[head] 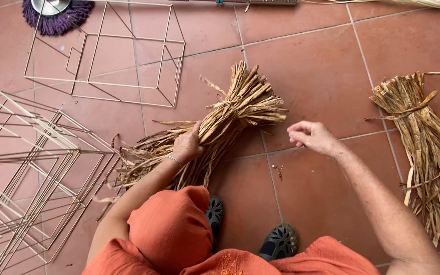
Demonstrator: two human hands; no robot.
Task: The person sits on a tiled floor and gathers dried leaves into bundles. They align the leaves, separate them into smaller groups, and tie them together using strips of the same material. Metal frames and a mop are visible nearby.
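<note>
With the left hand [187,145] clamped on the tied straw bundle [230,114], keep it steady while the right hand [311,136], fingers pinched together and empty, nears.

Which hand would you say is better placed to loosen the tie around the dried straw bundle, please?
Probably the right hand: it hovers free, fingers pinched, beside the tan dried straw bundle, while the left hand grips its middle.

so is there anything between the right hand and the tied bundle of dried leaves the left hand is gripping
Nothing visible. The right hand hovers over bare floor tile, just right of the tied bundle that the left hand grips. The gap between them is open; a small leaf scrap lies on the floor lower down, outside that gap.
</note>
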